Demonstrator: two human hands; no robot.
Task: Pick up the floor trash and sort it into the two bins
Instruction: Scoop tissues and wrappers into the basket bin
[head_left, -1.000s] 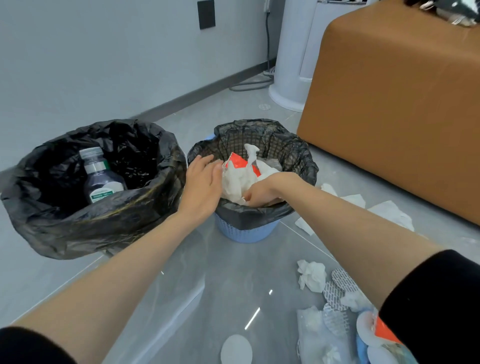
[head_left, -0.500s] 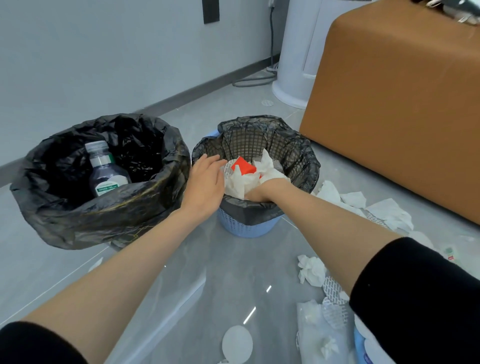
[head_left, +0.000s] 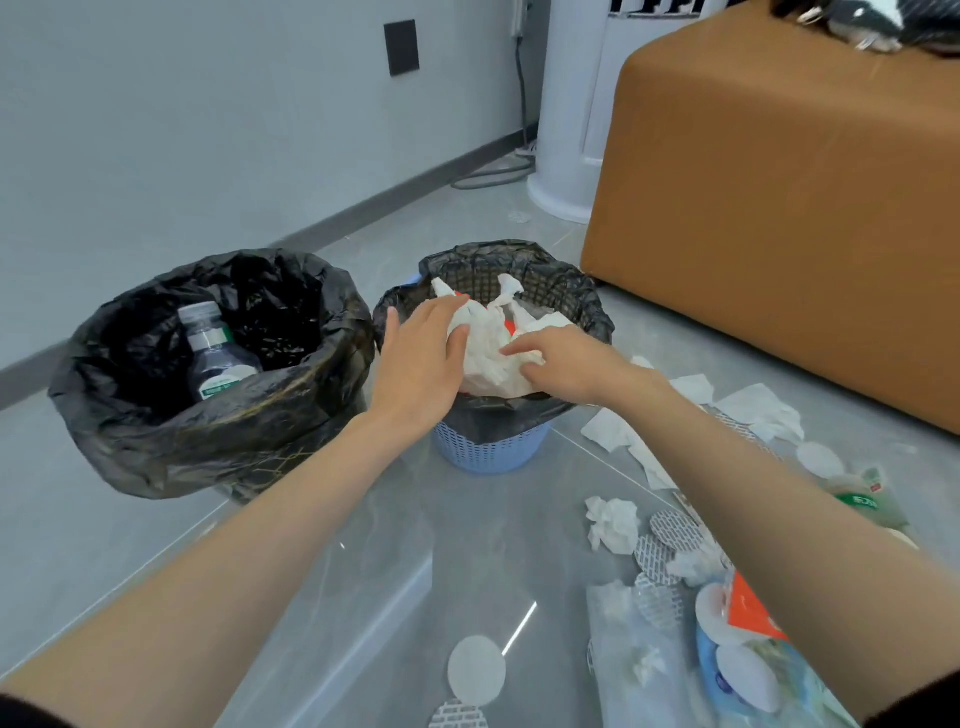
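A blue mesh bin (head_left: 491, 449) lined with a black bag stands in the middle, heaped with a wad of white tissue and red wrapper (head_left: 493, 343). My left hand (head_left: 423, 358) lies over the wad's left side with straight fingers pressing on it. My right hand (head_left: 563, 364) presses its right side, fingers spread. A larger black-bagged bin (head_left: 218, 415) at the left holds a clear plastic bottle (head_left: 213, 358). Loose trash lies on the floor at the right: a crumpled tissue (head_left: 613, 522), flat tissues (head_left: 758, 413), round cotton pads (head_left: 477, 670) and plastic packaging (head_left: 737, 670).
A brown box-shaped ottoman (head_left: 779, 208) stands close behind the blue bin at the right. A white cylindrical appliance (head_left: 571, 114) with a cable stands against the grey wall. The grey tiled floor (head_left: 363, 597) lies between my arms.
My right hand has let go of the tissue wad and now presses it flat; my left hand has slid from the bin's rim onto the wad. The view has tilted upward.
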